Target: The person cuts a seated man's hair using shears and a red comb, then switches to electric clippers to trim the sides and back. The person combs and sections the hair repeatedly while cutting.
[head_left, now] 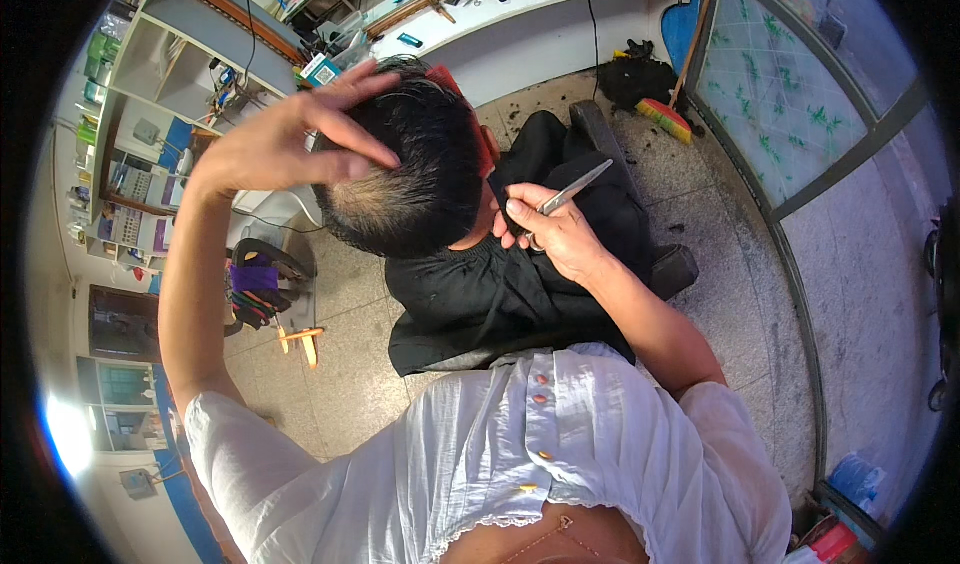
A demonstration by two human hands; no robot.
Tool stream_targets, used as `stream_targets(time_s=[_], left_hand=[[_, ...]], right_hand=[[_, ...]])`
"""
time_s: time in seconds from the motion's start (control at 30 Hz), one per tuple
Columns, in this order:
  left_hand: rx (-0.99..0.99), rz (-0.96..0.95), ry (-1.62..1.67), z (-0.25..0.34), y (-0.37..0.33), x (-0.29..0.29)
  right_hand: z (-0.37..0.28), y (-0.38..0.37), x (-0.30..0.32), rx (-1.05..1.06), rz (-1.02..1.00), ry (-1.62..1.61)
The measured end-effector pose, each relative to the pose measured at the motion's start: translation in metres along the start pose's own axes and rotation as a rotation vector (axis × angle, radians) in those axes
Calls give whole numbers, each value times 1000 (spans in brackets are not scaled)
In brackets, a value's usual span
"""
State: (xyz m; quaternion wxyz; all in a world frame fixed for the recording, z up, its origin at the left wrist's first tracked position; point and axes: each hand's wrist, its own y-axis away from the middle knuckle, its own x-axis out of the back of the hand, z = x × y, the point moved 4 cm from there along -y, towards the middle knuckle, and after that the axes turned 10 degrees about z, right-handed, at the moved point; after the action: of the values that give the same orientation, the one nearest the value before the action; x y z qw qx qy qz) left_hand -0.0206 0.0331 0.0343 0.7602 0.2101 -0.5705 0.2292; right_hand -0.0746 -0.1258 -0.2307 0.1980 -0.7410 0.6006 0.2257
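Observation:
In front of me sits a person with short dark hair (425, 154), seen from above and draped in a black cape (480, 309). My left hand (305, 134) lies over the left side of the head, fingers spread and stretched out, fingertips touching the hair near the crown. It holds no tool. At the right side of the neck, my right hand (565, 234) is closed round a pair of metal scissors (578, 186), whose blades point up and to the right, away from the head. A dark flat piece beside those fingers is too unclear to name.
A white counter (520, 9) with clippers and small tools runs along the far wall. Cut hair (640, 79) is heaped on the floor beside a broom (665, 119). A glass-panelled door (780, 94) stands at right. Left are shelves (150, 64) and a chair (265, 274).

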Motion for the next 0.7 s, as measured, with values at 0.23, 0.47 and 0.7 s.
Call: stream_targets(time_s=[0.23,0.47,0.7], left_hand=[[-226,-190,-260,22,-32,-44],[-78,-477,-300,21,-56,-63],[91,-264,-66,21,-54,-57]], right_hand=[[7,11,-8,-69,-83,-73],[6,21,-14,-40,-75,-198],[-15,20,-30,528,48,250]])
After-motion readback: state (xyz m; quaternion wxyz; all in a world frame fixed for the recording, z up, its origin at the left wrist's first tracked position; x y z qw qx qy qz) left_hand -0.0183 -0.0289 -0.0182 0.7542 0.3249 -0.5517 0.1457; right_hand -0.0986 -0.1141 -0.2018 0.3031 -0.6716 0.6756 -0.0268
